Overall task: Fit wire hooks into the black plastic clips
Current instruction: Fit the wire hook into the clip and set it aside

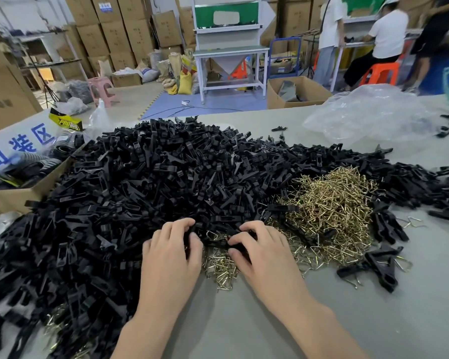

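Black clip [219, 244] pinched crosswise between left hand [172, 248] and right hand [261, 246], both grips curled round its ends. Wire hook [213, 233] just beyond clip, midway, seemingly touching. Spare hooks [329, 203] heaped right, on surface [244, 320].

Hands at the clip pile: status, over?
Left hand and right hand both grip a black clip over the wire hooks. Clip pile crowds close behind. Nothing blocking.

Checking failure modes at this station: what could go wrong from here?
1. The wire hooks lie tangled; lifting one may drag several along.
2. The left hand and right hand grip a clip at the foot of the clip heap; loose clips could slide over the hooks there.
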